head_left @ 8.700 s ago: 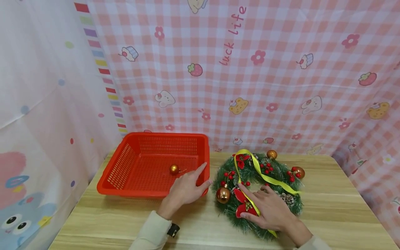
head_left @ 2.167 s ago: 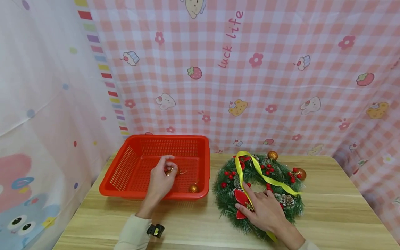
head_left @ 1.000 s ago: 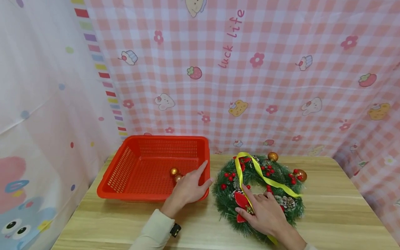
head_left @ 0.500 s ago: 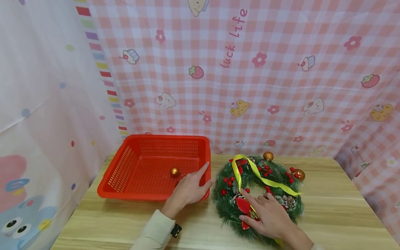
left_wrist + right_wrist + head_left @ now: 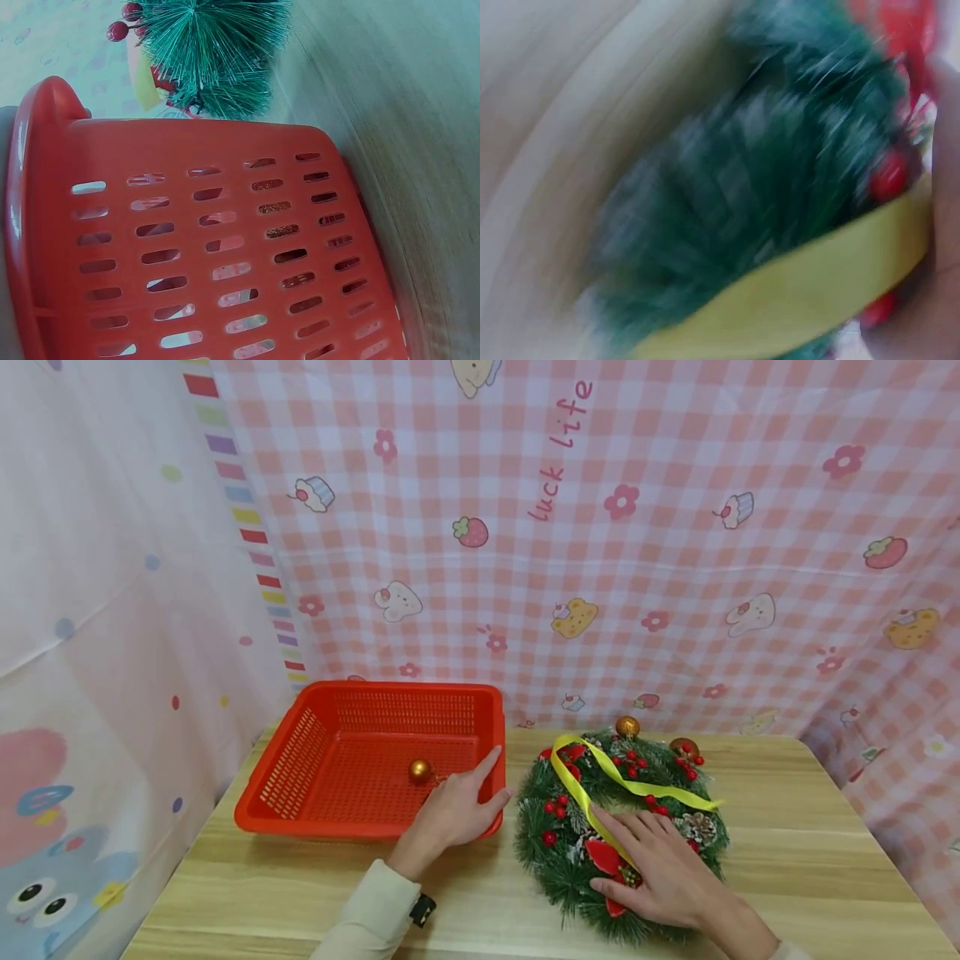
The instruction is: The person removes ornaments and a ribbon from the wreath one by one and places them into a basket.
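Observation:
My left hand [image 5: 455, 808] rests over the front right corner of a red plastic basket [image 5: 255, 814], index finger straight along the rim. Beside it in the basket lies a gold bauble [image 5: 420, 771]; my hand covers that corner. Glittery bronze [image 5: 281, 231] shows through the slots in the left wrist view. My right hand [image 5: 663, 868] lies on a green Christmas wreath [image 5: 543, 877], fingers extended over a yellow ribbon [image 5: 572, 781] and thumb across a red fabric flower [image 5: 602, 857]. Up close, the right wrist view is blurred, with ribbon and needles [image 5: 735, 180].
Two baubles, one gold [image 5: 627, 727] and one bronze [image 5: 684, 747], sit at the wreath's far edge, near red berries [image 5: 632, 764] and a pine cone [image 5: 697, 828]. The wooden table [image 5: 795, 852] meets a pink checked curtain [image 5: 652, 568] behind.
The wreath has turned counter-clockwise with my right hand on it. A bauble once at its left side is gone from there. My left hand, earlier pinching inside the basket, now rests at its rim.

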{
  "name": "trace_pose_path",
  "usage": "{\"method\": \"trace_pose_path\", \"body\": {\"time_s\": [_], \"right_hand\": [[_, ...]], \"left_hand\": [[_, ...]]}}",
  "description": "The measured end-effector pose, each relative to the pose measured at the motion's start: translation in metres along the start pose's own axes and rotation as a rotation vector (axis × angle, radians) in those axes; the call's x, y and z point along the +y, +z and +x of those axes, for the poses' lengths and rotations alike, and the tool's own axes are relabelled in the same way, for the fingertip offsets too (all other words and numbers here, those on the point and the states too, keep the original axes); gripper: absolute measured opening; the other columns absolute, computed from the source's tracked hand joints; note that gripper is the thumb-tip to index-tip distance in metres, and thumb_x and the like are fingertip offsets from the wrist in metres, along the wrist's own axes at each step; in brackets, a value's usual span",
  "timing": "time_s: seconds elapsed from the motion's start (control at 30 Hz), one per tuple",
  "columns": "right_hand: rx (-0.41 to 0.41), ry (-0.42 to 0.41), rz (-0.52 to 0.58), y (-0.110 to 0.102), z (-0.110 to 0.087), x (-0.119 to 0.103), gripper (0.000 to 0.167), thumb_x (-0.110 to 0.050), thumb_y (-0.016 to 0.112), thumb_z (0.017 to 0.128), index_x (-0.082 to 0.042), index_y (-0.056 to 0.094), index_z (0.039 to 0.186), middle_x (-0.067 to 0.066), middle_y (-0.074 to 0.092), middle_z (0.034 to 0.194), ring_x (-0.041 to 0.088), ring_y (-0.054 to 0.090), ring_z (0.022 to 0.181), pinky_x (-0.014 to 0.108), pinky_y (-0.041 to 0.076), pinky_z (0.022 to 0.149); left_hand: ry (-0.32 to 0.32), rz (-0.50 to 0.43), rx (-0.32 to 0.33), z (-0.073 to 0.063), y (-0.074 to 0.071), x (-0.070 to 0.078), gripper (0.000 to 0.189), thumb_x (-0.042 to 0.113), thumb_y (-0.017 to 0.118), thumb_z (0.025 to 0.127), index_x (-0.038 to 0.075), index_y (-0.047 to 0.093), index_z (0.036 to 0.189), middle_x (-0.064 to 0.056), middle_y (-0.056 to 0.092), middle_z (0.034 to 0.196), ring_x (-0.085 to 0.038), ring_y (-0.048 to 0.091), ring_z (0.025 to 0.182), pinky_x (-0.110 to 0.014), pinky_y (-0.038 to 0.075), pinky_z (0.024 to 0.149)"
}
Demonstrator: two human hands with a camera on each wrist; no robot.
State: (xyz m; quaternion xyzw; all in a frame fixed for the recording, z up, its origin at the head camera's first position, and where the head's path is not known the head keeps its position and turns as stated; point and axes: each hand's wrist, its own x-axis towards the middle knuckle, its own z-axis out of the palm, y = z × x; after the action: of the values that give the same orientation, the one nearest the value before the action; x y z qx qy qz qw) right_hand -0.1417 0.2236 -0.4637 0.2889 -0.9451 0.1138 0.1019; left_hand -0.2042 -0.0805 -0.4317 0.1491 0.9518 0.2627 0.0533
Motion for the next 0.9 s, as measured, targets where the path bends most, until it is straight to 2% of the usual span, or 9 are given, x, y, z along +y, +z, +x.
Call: {"method": "trace_pose_path", "body": {"time_s": [0.1,0.23,0.33,0.47,0.6,0.7,0.77,0.9], "right_hand": [[0.017,0.122,0.042,-0.004,0.009,-0.016,0.083,-0.065,0.060,0.088,-0.022,0.035,0.155,0.010,0.054,0.136,0.034,0.049,0.124,0.062,0.036,0.101],[0.039,0.237,0.080,-0.008,0.028,-0.037,0.081,-0.062,0.059,0.090,-0.016,0.037,0.154,0.020,0.049,0.139,0.042,0.046,0.127,0.067,0.036,0.098],[0.009,0.327,0.121,-0.008,0.045,-0.051,0.083,-0.064,0.055,0.092,-0.012,0.036,0.154,0.025,0.046,0.141,0.047,0.045,0.127,0.069,0.035,0.098],[-0.079,0.480,0.136,0.000,0.068,-0.063,0.091,-0.072,0.049,0.090,-0.011,0.032,0.155,0.028,0.043,0.142,0.051,0.043,0.126,0.070,0.033,0.098],[-0.161,0.616,0.109,0.014,0.081,-0.066,0.096,-0.075,0.047,0.088,-0.011,0.027,0.157,0.029,0.044,0.142,0.053,0.045,0.124,0.071,0.032,0.098],[-0.195,0.662,0.078,0.024,0.084,-0.067,0.096,-0.075,0.047,0.089,-0.011,0.025,0.157,0.029,0.048,0.137,0.052,0.050,0.119,0.072,0.034,0.097],[-0.201,0.667,0.050,0.029,0.085,-0.067,0.095,-0.074,0.047,0.089,-0.012,0.024,0.158,0.028,0.052,0.133,0.050,0.054,0.115,0.072,0.035,0.095],[-0.197,0.656,0.012,0.034,0.084,-0.067,0.093,-0.072,0.046,0.091,-0.014,0.022,0.158,0.026,0.057,0.126,0.050,0.056,0.113,0.070,0.038,0.093]], "left_hand": [[0.001,-0.012,-0.005,0.000,-0.001,0.001,0.070,0.054,0.048,0.099,0.027,0.023,0.159,-0.004,0.049,0.061,-0.017,0.046,0.053,-0.033,0.041,0.058],[-0.004,-0.023,0.000,0.000,-0.002,0.001,0.069,0.055,0.049,0.098,0.029,0.025,0.158,-0.004,0.049,0.060,-0.017,0.046,0.052,-0.033,0.040,0.052],[-0.003,-0.021,0.005,-0.001,-0.003,0.000,0.069,0.056,0.049,0.098,0.030,0.027,0.157,-0.003,0.051,0.064,-0.018,0.054,0.061,-0.034,0.044,0.056],[0.004,-0.022,0.008,0.000,-0.003,-0.002,0.068,0.056,0.049,0.098,0.030,0.028,0.157,-0.003,0.055,0.072,-0.020,0.061,0.075,-0.038,0.049,0.067],[0.002,-0.031,0.003,0.001,-0.001,-0.002,0.068,0.056,0.049,0.098,0.029,0.028,0.157,-0.007,0.060,0.076,-0.021,0.062,0.077,-0.042,0.052,0.075],[-0.002,-0.026,-0.001,0.001,0.000,-0.002,0.069,0.057,0.049,0.098,0.029,0.028,0.157,-0.006,0.059,0.074,-0.020,0.061,0.074,-0.041,0.051,0.076],[-0.003,-0.019,0.005,0.001,0.000,-0.002,0.069,0.057,0.049,0.098,0.029,0.028,0.157,-0.005,0.056,0.071,-0.021,0.061,0.074,-0.041,0.051,0.074],[-0.009,-0.003,0.018,0.001,-0.001,-0.001,0.068,0.057,0.050,0.098,0.030,0.029,0.157,-0.005,0.059,0.077,-0.024,0.064,0.082,-0.043,0.052,0.075]]}}
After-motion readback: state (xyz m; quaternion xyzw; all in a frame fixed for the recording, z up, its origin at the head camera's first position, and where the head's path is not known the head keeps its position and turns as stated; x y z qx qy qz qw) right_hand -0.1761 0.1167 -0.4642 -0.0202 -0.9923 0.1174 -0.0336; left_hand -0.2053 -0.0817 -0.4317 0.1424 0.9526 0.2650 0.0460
